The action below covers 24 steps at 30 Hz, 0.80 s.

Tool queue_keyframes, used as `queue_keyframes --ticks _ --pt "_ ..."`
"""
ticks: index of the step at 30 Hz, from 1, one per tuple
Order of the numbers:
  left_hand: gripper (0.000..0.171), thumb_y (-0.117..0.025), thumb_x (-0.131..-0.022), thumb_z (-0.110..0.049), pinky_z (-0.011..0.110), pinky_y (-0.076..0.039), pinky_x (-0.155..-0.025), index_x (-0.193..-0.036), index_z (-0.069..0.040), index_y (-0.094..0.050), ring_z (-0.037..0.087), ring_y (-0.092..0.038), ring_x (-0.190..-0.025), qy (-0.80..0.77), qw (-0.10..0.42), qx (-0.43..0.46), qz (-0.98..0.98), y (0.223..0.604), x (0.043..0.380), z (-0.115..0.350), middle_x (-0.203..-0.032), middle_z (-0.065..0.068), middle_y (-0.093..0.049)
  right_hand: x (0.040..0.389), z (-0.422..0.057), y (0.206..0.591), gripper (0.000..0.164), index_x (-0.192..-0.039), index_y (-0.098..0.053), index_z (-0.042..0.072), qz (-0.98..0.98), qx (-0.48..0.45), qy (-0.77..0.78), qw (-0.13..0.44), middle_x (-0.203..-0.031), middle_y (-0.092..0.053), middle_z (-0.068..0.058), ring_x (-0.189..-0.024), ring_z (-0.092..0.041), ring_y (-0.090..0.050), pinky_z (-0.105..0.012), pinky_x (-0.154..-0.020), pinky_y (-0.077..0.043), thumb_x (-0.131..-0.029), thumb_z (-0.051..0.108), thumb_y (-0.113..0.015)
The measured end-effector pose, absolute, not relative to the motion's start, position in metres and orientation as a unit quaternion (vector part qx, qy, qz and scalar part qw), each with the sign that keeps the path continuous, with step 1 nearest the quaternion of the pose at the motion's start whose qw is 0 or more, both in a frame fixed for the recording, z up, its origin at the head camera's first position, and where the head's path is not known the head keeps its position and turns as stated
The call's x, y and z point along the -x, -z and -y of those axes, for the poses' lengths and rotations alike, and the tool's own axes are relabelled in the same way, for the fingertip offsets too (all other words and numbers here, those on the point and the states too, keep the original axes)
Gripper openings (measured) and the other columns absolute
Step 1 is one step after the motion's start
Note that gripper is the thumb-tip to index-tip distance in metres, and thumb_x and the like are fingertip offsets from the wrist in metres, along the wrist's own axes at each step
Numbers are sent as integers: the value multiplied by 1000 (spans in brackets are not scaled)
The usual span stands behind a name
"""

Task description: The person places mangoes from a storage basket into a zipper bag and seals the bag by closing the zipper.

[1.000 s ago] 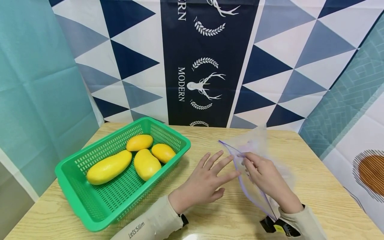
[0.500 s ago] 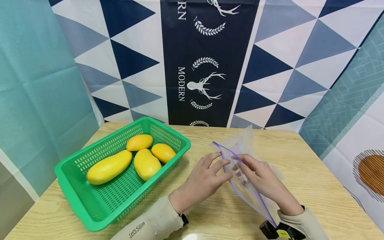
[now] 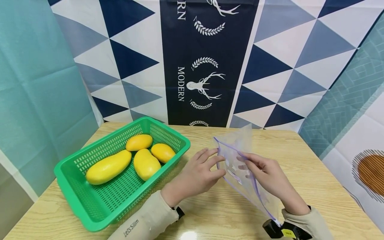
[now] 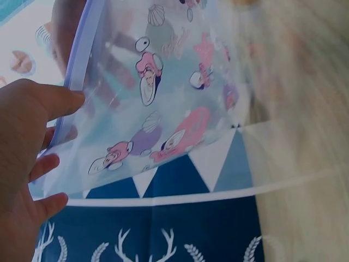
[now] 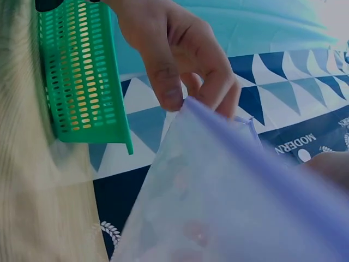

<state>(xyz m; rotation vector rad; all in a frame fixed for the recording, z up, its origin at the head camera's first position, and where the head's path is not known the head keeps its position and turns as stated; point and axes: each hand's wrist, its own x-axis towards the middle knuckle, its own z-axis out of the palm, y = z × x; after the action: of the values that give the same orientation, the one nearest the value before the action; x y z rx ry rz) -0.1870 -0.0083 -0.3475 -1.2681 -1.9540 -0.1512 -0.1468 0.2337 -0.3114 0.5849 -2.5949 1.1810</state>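
Observation:
A clear zip bag [image 3: 237, 173] with a purple seal strip stands with its mouth parted over the right half of the table. My left hand [image 3: 193, 176] pinches the bag's near-left edge between thumb and fingers. On the opposite side, my right hand [image 3: 267, 173] grips the other purple edge, its fingers seen through the film. Pink and purple cartoon prints cover the bag [image 4: 163, 109] in the left wrist view. The right wrist view shows the thumb and fingers of the left hand [image 5: 182, 54] at the corner of the bag [image 5: 185, 202].
On the left of the wooden table [image 3: 207, 220] stands a green perforated basket [image 3: 67, 196]. Inside it lie several yellow mangoes [image 3: 109, 167]. A patterned cloth [image 3: 204, 83] hangs behind the table. A black wrist camera [image 3: 272, 228] sits by the right cuff.
My left hand has closed from spread fingers onto the bag's edge. The bag's mouth has been drawn wider, with the left hand shifting slightly left. The basket and mangoes have stayed put.

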Motion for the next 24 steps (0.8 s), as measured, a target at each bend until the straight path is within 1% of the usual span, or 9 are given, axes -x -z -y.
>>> queue_keyframes --ticks 3,7,9,13,17,18,22,24 --pt "13 -74 -88 -23 44 -39 -110 -99 -26 -69 27 -49 -130 65 389 501 770 342 187 14 -125 3 -63 146 -235 310 30 -129 -62 -4 886 -195 -400 132 -114 -70 -22 -88 -19 -73 -26 -41 -38 -102 2 -53" --pt "11 -72 -88 -22 44 -39 -109 -97 -25 -68 27 -49 -131 60 395 504 766 337 188 19 -123 3 -64 145 -236 308 28 -127 -63 -4 877 -199 -409 152 -115 -69 -22 -85 -14 -73 -23 -52 -53 -101 -1 -52" --pt "9 -72 -87 -21 45 -40 -108 -95 -24 -67 26 -49 -132 60 397 503 766 336 189 21 -123 3 -64 145 -236 308 29 -127 -63 -4 870 -205 -419 160 -116 -69 -22 -84 -8 -72 -24 -56 -56 -100 -3 -52" --pt "9 -71 -87 -18 45 -41 -107 -92 -22 -66 26 -47 -134 65 404 485 773 332 191 27 -123 3 -64 144 -237 306 32 -128 -61 -5 851 -225 -443 172 -117 -67 -25 -88 -3 -70 -24 -62 -58 -98 -10 -50" --pt "8 -72 -87 -16 45 -42 -106 -90 -19 -65 29 -47 -132 66 410 463 783 328 194 33 -122 3 -64 143 -240 305 36 -129 -60 -5 844 -228 -452 176 -115 -68 -25 -86 -2 -70 -23 -61 -58 -95 -13 -51" --pt "8 -71 -87 -16 44 -42 -105 -90 -19 -65 29 -48 -132 66 411 459 785 327 194 34 -121 3 -64 143 -241 304 37 -130 -60 -5 843 -227 -456 174 -116 -68 -23 -86 -2 -70 -23 -61 -57 -95 -13 -52" --pt "4 -68 -90 -16 44 -42 -105 -91 -19 -65 31 -48 -131 76 406 455 789 325 195 39 -121 4 -65 144 -245 304 39 -131 -57 -7 833 -229 -478 156 -119 -69 2 -87 -4 -70 -24 -61 -57 -94 -15 -52" --pt "3 -65 -92 -16 44 -41 -105 -91 -19 -65 32 -48 -131 84 401 456 790 324 195 40 -121 4 -65 144 -246 304 39 -131 -57 -7 830 -227 -487 151 -119 -68 6 -88 -4 -70 -24 -62 -57 -93 -16 -51"
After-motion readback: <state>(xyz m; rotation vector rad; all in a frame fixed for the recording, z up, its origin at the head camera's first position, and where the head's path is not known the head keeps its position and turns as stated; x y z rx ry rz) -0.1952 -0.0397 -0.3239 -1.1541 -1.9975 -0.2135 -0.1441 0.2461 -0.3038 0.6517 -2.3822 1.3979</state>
